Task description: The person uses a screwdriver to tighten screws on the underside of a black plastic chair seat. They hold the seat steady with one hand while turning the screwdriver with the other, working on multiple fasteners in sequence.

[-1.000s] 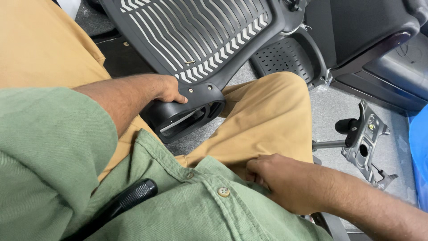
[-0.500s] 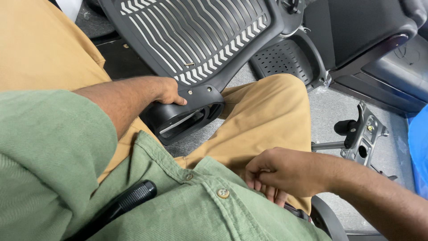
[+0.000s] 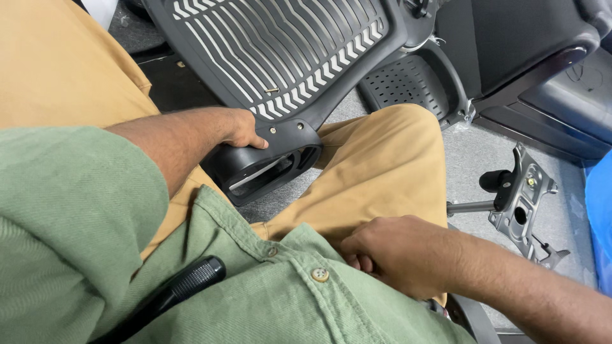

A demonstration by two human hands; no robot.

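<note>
Chair back gripped at its base

The black slatted chair back (image 3: pixel 280 57) leans between the knees, its lower bracket (image 3: pixel 264 162) under the left hand (image 3: pixel 242 127), fingers curled over it. The right hand (image 3: pixel 395 255) rests loosely closed at the tan trousers' (image 3: pixel 382 165) pocket; whether it holds anything cannot be told. A metal seat mechanism (image 3: pixel 523 197) lies on the floor beyond the right hand

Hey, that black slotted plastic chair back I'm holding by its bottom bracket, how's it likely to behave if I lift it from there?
The chair back looks like rigid moulded plastic, so probably stiff, not floppy. Its many open slots suggest it is fairly light for its size. The left hand grips only the bottom bracket, with the broad panel beyond, so it may tip or swing.
</note>
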